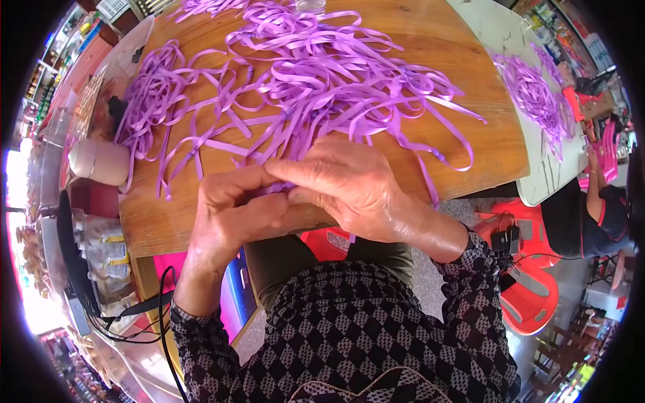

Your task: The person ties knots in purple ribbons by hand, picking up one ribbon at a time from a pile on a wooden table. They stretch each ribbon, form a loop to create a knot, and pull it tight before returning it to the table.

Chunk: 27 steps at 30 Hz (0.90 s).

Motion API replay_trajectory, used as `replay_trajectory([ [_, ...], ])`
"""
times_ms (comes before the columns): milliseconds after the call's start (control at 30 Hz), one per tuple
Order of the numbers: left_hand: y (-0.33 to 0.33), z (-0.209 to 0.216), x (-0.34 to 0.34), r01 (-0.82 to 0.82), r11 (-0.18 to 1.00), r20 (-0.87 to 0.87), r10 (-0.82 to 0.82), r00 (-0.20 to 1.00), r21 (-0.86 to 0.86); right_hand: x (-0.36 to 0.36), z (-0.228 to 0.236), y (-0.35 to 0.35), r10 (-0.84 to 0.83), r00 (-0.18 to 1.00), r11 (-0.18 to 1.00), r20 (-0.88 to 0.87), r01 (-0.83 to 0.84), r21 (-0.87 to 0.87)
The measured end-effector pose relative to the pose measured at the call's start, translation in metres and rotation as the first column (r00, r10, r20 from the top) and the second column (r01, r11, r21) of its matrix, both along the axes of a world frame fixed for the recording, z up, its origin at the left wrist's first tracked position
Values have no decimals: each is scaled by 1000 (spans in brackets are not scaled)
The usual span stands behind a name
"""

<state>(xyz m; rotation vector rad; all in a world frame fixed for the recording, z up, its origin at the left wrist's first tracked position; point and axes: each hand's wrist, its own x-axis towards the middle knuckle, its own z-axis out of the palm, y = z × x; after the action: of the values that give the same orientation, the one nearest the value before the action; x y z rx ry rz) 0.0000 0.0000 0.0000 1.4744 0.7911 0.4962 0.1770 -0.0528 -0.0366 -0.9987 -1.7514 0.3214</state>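
Two bare hands at mid-frame, close together just over the near edge of the wooden table (pixel 470 148)
Left hand (pixel 228 208): fingers curled in, grip clamped on a purple ribbon (pixel 275 189), a short darker stretch of it showing between the hands, near the middle of the frame
Right hand (pixel 353 188): back of hand up, forefinger reaching across to touch the left hand, thumb tip at the same ribbon; cannot tell whether this grip is pinched on it or only resting against it, inner side hidden
Main ribbon pile (pixel 322 87) spreads loose and tangled over the upper middle of the frame, just beyond the hands; loops trail toward the right, some with small darker bands
Smaller ribbon heap (pixel 154 94) at upper left, strands running across to the main pile
Clear cup (pixel 310 6) at the top edge, partly cut off
Rounded pale container (pixel 101 162) at left, beside the table's edge
Marbled white table (pixel 544 181) at upper right, carrying another ribbon bundle (pixel 534 91)
Red stools (pixel 531 302) at right; another person (pixel 584 208) in dark clothes near them at the right rim
Black cables (pixel 163 316) hang at lower left; diamond-patterned shirt (pixel 349 329) of the wearer fills the lower middle
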Motion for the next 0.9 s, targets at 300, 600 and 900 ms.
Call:
replay_trajectory([
  [300, 3, -2, -22, -225, 938, -74, 252, 965, 263, 47, 13, -24, -207, 962, 978, 181, 205, 32],
  [600, 80, -20, -125, -346, 937, 29, 345, 938, 45, 232, -8, -77, -690, 719, 676, -87, 596, -434],
  [900, 93, -30, -173, -305, 950, -32, 307, 951, 61, 294, -25, -108, -856, 511, 485, -73, 746, -456],
])
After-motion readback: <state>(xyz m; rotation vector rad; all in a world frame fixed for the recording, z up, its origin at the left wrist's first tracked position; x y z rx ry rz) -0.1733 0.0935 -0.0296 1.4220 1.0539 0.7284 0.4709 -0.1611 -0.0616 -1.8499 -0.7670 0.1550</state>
